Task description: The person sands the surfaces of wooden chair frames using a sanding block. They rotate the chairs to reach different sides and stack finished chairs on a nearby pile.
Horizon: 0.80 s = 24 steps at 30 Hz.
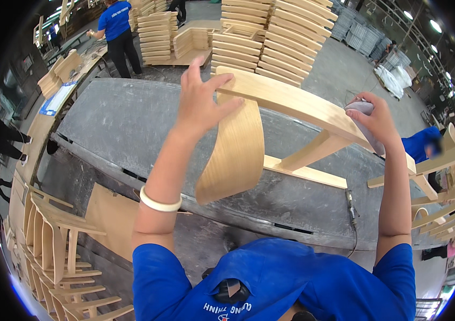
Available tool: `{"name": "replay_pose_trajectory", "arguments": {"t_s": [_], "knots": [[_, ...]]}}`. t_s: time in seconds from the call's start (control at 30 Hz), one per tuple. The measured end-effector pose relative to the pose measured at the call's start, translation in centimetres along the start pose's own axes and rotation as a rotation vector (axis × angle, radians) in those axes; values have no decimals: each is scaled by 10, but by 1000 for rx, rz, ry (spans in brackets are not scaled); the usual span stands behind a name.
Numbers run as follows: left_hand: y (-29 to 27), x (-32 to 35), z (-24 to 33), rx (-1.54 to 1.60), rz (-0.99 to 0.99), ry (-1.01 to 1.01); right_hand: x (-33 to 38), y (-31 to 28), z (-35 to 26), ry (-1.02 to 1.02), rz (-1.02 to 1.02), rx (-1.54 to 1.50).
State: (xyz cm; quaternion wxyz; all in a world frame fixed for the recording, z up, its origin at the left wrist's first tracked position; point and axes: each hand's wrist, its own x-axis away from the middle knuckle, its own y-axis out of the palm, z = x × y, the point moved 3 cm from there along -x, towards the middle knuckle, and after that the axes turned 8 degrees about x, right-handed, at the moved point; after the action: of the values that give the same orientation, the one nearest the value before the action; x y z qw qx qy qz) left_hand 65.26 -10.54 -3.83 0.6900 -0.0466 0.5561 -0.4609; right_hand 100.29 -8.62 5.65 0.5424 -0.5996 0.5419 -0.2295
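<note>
A pale wooden chair frame stands on its side on a grey worktable, with its curved wooden backrest panel facing me. My left hand grips the far left end of the upper long rail, one finger lifted and others touching the wood and panel top. In my right hand is a grey abrasive sheet or pad, pressed to the right part of the same rail. A small metal air tool with a hose lies on the table beside the frame.
Tall stacks of curved wooden parts stand beyond the table. Chair frames crowd the lower left near a cardboard sheet. More frames and a person in blue are at right. Another person stands far left.
</note>
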Motion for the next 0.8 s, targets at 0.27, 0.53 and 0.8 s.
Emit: {"name": "replay_pose_trajectory", "arguments": {"t_s": [0.27,0.53,0.8], "knots": [[9,-45,-7,116,-388,350,9,9,56,14,-38,132],[0,-41,-9,69,-432,401,7,17,92,79,-76,-60],[-19,-28,-43,179,-305,332,3,22,103,140,-32,-77]]}}
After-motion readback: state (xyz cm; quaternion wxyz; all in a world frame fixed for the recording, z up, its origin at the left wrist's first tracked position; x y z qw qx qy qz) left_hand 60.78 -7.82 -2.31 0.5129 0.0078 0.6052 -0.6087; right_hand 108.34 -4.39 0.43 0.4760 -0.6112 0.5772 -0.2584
